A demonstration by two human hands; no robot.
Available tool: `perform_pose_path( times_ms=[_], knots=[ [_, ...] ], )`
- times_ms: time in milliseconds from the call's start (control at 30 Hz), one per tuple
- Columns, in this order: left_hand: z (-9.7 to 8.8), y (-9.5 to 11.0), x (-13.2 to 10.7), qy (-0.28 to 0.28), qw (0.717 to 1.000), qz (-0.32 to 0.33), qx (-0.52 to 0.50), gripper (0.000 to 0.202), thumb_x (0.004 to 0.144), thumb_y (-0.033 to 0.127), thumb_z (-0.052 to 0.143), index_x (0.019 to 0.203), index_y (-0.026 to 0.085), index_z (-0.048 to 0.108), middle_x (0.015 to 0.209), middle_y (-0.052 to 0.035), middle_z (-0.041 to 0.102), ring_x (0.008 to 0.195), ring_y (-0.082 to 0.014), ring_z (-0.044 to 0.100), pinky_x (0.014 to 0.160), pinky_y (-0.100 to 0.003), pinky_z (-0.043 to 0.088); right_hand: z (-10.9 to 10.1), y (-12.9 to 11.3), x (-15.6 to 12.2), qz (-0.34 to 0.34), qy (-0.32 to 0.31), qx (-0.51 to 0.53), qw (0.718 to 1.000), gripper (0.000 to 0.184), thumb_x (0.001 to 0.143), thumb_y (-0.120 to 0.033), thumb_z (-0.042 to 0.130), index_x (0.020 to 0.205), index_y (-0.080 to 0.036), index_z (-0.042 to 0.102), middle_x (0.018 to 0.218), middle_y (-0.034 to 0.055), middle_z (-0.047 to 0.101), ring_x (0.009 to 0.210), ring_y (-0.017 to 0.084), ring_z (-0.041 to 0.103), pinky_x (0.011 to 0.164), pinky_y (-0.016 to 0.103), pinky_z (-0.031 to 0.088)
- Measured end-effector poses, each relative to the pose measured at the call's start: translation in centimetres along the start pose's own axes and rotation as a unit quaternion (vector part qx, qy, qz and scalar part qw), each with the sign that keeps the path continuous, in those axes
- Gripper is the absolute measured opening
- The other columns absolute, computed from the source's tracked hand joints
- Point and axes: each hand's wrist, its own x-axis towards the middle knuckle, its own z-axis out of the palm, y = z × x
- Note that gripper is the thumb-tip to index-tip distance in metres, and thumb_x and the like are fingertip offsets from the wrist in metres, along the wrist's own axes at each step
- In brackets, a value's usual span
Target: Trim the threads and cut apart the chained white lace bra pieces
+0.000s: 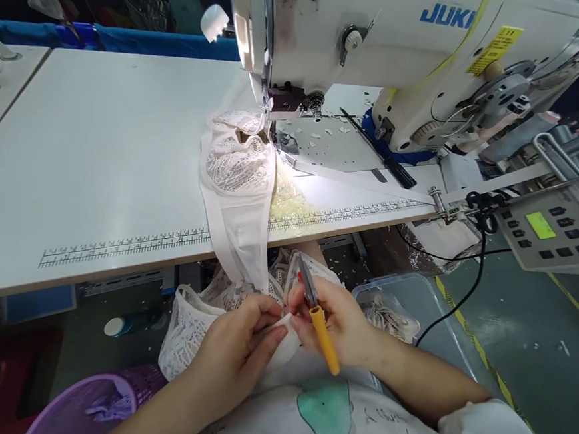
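Observation:
My left hand (239,344) pinches a small white strip of fabric (284,322) over my lap. My right hand (340,323) is closed round yellow-handled thread snips (318,322), their blades pointing up beside the strip. A white lace bra piece (237,187) hangs from under the needle of the white sewing machine (381,42) down over the table edge to my hands. More lace pieces (188,325) lie in my lap.
The white table (88,146) carries a printed ruler strip (121,247) along its front edge. A purple bin (70,421) stands at lower left and a clear plastic box (401,302) at right. A control panel (551,230) sits at the far right.

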Motion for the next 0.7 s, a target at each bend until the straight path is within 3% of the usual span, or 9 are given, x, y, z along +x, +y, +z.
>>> perform_pose_path(
  times_ms=[100,200,333,433,500,567,633,700],
  knots=[
    [-0.7,-1.5,-0.4,-0.016,0.989,0.048,0.142,0.012,0.089,0.020,0.039,0.098,0.021,0.046,0.080,-0.0014,0.068,0.066,-0.0184,0.065,0.056,-0.027,0.049,-1.6,0.5,-0.5,-0.021,0.055,-0.071,0.996,0.014,0.068,-0.017,0.057,0.075,-0.020,0.045,0.070,-0.0012,0.048,0.057,0.011,0.042,0.050,0.023,0.039],
    [-1.8,-3.2,-1.1,-0.031,0.963,0.042,0.264,0.017,0.090,0.019,0.035,0.094,0.018,0.051,0.077,-0.0040,0.067,0.067,-0.0223,0.063,0.061,-0.034,0.047,-3.7,1.3,-1.5,-0.031,0.121,-0.118,0.985,0.012,0.071,-0.016,0.054,0.080,-0.021,0.048,0.072,-0.0004,0.050,0.060,0.012,0.046,0.053,0.024,0.042],
    [-3.0,-3.8,-1.5,-0.086,0.964,-0.009,0.250,0.022,0.090,0.022,0.034,0.084,0.018,0.055,0.072,-0.0024,0.063,0.068,-0.0209,0.059,0.064,-0.034,0.043,-6.0,2.1,-2.4,0.005,0.150,-0.218,0.964,0.008,0.075,-0.019,0.055,0.081,-0.021,0.050,0.077,0.0015,0.057,0.062,0.014,0.052,0.055,0.025,0.044],
    [-3.0,-2.9,-1.0,-0.111,0.966,-0.012,0.234,0.026,0.090,0.021,0.032,0.080,0.018,0.056,0.070,-0.0021,0.062,0.068,-0.0209,0.057,0.064,-0.033,0.041,-6.2,1.9,-2.4,0.008,0.175,-0.301,0.937,0.013,0.075,-0.020,0.056,0.088,-0.021,0.055,0.079,0.0033,0.062,0.062,0.015,0.055,0.053,0.025,0.043],
    [-2.6,-2.1,-0.3,-0.132,0.961,0.005,0.243,0.029,0.090,0.020,0.031,0.078,0.018,0.057,0.068,-0.0025,0.061,0.066,-0.0215,0.056,0.063,-0.034,0.041,-5.3,1.5,-2.1,-0.009,0.151,-0.298,0.943,0.025,0.074,-0.017,0.056,0.098,-0.022,0.057,0.083,0.0035,0.064,0.064,0.016,0.057,0.053,0.024,0.044],
    [-2.1,-1.3,0.5,-0.143,0.957,0.032,0.248,0.029,0.089,0.017,0.031,0.077,0.017,0.057,0.067,-0.0029,0.061,0.063,-0.0214,0.055,0.062,-0.035,0.040,-3.8,1.1,-1.6,-0.030,0.071,-0.259,0.963,0.031,0.071,-0.015,0.055,0.101,-0.021,0.056,0.084,0.0034,0.064,0.066,0.016,0.058,0.056,0.024,0.046],
    [-1.7,-0.6,1.2,-0.154,0.955,0.064,0.246,0.026,0.086,0.010,0.033,0.079,0.017,0.057,0.069,-0.0030,0.062,0.062,-0.0202,0.055,0.063,-0.034,0.040,-2.2,1.0,-1.0,-0.050,-0.016,-0.228,0.972,0.022,0.067,-0.014,0.054,0.088,-0.020,0.056,0.077,0.0027,0.061,0.063,0.015,0.056,0.054,0.023,0.044],
    [-1.6,-0.2,1.6,-0.175,0.947,0.098,0.251,0.025,0.083,0.005,0.036,0.081,0.017,0.058,0.071,-0.0029,0.063,0.061,-0.0190,0.055,0.063,-0.033,0.040,-1.0,1.1,-0.5,-0.061,-0.057,-0.224,0.971,0.009,0.064,-0.014,0.052,0.070,-0.020,0.049,0.064,-0.0002,0.053,0.055,0.014,0.047,0.049,0.023,0.039]
  ],
)
